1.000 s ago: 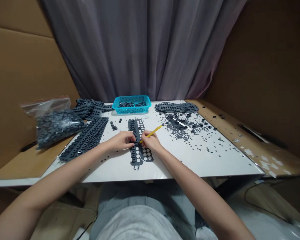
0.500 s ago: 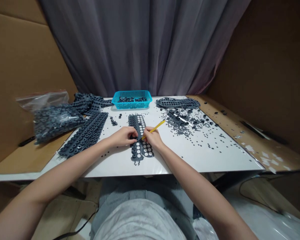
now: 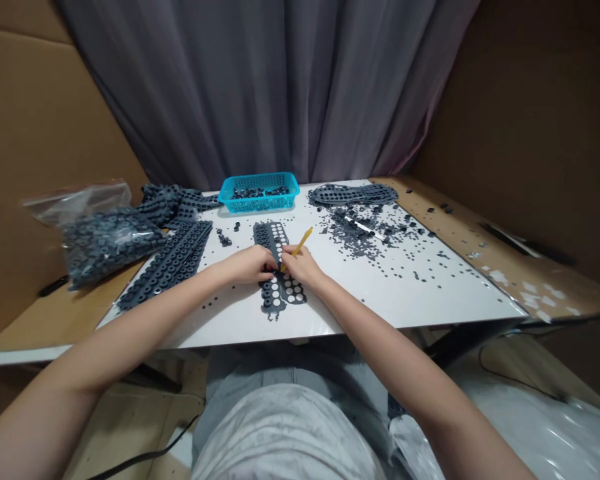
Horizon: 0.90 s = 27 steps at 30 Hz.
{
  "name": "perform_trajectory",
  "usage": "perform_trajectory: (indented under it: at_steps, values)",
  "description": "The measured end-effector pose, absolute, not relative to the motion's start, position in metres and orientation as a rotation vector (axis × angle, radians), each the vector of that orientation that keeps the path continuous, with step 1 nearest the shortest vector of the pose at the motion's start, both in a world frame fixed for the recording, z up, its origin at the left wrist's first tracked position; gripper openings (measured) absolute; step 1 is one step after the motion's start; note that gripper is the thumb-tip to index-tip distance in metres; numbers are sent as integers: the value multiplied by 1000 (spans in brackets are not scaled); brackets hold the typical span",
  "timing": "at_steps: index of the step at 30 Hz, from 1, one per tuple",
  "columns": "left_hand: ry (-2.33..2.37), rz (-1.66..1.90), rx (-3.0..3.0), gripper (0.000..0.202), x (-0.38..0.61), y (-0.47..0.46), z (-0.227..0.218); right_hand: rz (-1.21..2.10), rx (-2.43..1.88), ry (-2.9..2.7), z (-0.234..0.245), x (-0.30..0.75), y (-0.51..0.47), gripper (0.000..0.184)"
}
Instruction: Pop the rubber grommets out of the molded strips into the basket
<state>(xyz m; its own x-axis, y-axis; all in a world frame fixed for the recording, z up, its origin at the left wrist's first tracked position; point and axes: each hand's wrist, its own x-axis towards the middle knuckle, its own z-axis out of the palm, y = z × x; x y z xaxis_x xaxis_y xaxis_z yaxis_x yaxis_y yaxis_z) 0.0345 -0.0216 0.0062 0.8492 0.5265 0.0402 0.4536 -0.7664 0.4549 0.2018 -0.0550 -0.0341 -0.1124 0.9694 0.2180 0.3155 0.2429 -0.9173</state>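
Observation:
In the head view a dark perforated rubber sheet [image 3: 266,235] lies flat on the white table. Its left rows carry raised rings, while many holes on the right show white through them. My right hand [image 3: 303,268] is closed around a slim yellow pen-like tool [image 3: 304,239], whose tip is hidden at the middle of the sheet. Close beside it, my left hand [image 3: 255,264] rests on the sheet's left edge with fingers curled and pinched together. What those fingertips grip is too small to make out.
A blue basket [image 3: 259,203] holding small dark pieces stands at the back. To the left are ringed strips [image 3: 173,260] and a clear bag [image 3: 111,243] of dark parts. Scattered dark bits [image 3: 355,237], a white stick [image 3: 364,227] and stacked perforated sheets [image 3: 353,194] lie right.
My right hand has shifted slightly left, closer to my left hand, and the yellow tool now stands steeper. The whole view has tilted a little.

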Motion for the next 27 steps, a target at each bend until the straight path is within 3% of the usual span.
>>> perform_trajectory:
  at_steps: [7, 17, 27]
  values:
    - [743, 197, 2586, 11, 40, -24, 3, 899, -1233, -1586, -36, 204, -57, 24]
    - [911, 458, 2321, 9, 28, -26, -7, 908, -1270, -1583, -36, 204, -57, 25]
    - [1038, 754, 1711, 30, 20, -13, -27, 965, -1279, -1536, -33, 203, -59, 24]
